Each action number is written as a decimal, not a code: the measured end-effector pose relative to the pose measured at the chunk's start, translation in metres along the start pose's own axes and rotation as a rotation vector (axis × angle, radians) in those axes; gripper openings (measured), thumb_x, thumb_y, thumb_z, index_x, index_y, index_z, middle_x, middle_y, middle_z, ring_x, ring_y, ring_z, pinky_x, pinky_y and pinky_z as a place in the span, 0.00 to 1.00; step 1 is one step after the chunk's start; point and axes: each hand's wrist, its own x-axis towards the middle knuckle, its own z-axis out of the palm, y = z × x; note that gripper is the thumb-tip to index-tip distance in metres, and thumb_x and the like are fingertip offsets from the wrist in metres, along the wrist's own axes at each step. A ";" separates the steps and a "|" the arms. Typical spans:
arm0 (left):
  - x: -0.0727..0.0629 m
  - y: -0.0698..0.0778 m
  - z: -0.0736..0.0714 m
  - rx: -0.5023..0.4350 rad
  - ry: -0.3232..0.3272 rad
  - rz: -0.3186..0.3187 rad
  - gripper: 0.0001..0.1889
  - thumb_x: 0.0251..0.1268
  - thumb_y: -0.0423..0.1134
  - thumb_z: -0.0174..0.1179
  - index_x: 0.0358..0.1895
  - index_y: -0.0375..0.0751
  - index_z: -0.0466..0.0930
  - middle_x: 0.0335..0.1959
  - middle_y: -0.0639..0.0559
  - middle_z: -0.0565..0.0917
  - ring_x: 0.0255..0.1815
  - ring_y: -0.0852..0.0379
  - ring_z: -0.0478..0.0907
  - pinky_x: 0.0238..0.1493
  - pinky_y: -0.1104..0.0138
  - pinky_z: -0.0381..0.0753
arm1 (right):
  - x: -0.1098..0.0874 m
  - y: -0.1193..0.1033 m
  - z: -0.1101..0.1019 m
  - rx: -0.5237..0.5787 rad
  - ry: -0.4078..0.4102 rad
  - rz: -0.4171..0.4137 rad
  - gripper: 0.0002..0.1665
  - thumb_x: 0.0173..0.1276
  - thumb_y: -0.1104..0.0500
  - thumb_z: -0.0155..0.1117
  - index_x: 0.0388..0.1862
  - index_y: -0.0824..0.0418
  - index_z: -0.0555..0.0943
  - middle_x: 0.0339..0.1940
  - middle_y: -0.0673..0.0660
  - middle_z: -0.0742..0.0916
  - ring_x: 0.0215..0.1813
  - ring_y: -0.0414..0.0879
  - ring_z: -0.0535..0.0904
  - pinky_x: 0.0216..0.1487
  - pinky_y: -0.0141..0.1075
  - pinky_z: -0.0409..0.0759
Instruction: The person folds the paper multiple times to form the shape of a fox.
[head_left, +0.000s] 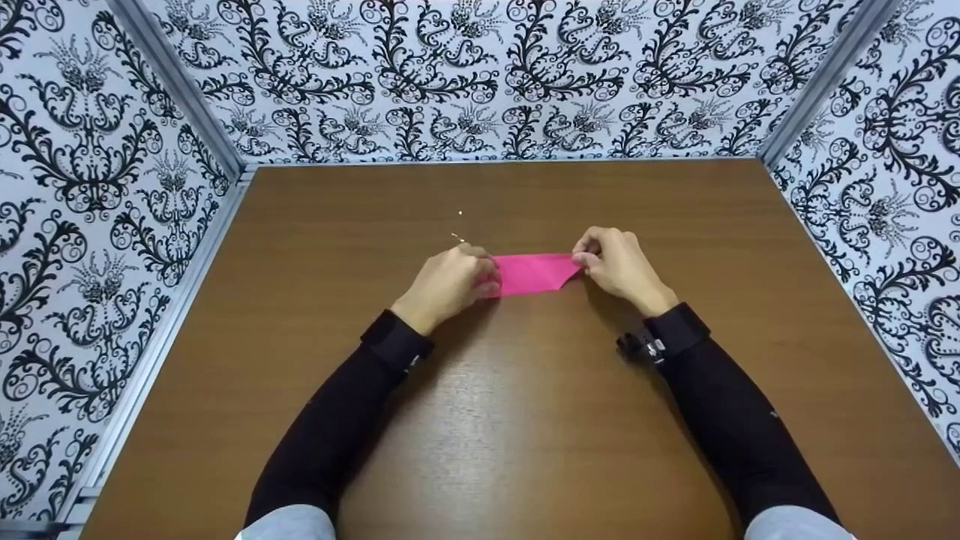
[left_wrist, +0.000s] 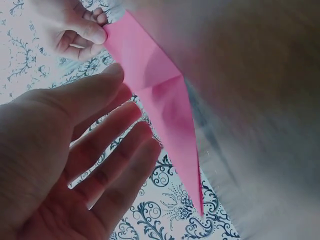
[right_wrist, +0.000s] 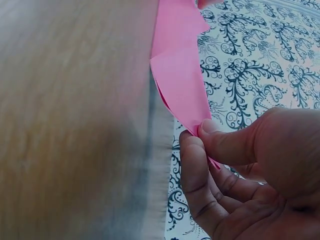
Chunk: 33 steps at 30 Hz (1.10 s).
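Note:
A folded strip of pink paper [head_left: 534, 273] is stretched between the two hands above the brown table. My left hand [head_left: 452, 279] pinches its left part; in the left wrist view the thumb [left_wrist: 112, 75] lies at the paper's edge with the index finger behind it, while the other fingers extend loosely. The right hand [head_left: 616, 259] grips the opposite, slanted end between thumb and forefinger. From the right wrist, the pink paper [right_wrist: 180, 82] shows a crosswise crease and narrows toward the pinching fingertips [right_wrist: 207, 127]. A thin gap between layers shows along one edge.
Small pale specks [head_left: 460, 213] lie on the wooden table [head_left: 480, 420] just beyond the left hand. Black-and-white patterned walls [head_left: 465, 82] with grey metal corner posts [head_left: 184, 90] enclose the table at the back and sides. Dark bands with small cameras [head_left: 643, 347] sit on the wrists.

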 end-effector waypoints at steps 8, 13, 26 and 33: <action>0.001 -0.002 -0.001 0.052 0.167 -0.012 0.09 0.77 0.41 0.81 0.52 0.42 0.97 0.53 0.48 0.96 0.54 0.45 0.92 0.59 0.53 0.97 | -0.001 -0.003 -0.007 0.007 0.046 -0.034 0.04 0.85 0.60 0.76 0.47 0.59 0.94 0.37 0.57 0.96 0.38 0.48 0.91 0.41 0.30 0.80; 0.003 -0.002 0.001 0.049 0.250 -0.021 0.17 0.76 0.43 0.82 0.61 0.42 0.96 0.54 0.47 0.95 0.55 0.44 0.90 0.56 0.54 0.98 | -0.001 -0.007 -0.009 0.034 0.065 -0.044 0.04 0.85 0.60 0.76 0.49 0.60 0.94 0.38 0.58 0.96 0.39 0.52 0.92 0.40 0.26 0.78; 0.006 -0.001 -0.001 0.004 0.369 0.040 0.25 0.74 0.40 0.82 0.70 0.38 0.91 0.65 0.42 0.92 0.68 0.41 0.87 0.88 0.49 0.81 | -0.007 -0.026 -0.015 0.099 0.120 -0.110 0.05 0.84 0.61 0.76 0.49 0.63 0.93 0.37 0.60 0.95 0.39 0.56 0.92 0.37 0.21 0.79; 0.005 0.002 -0.003 0.078 0.368 0.023 0.25 0.76 0.43 0.81 0.72 0.44 0.92 0.58 0.47 0.95 0.61 0.44 0.90 0.60 0.51 0.87 | -0.011 -0.038 -0.014 0.094 0.148 -0.200 0.04 0.84 0.63 0.77 0.50 0.64 0.93 0.41 0.60 0.97 0.38 0.53 0.92 0.39 0.20 0.78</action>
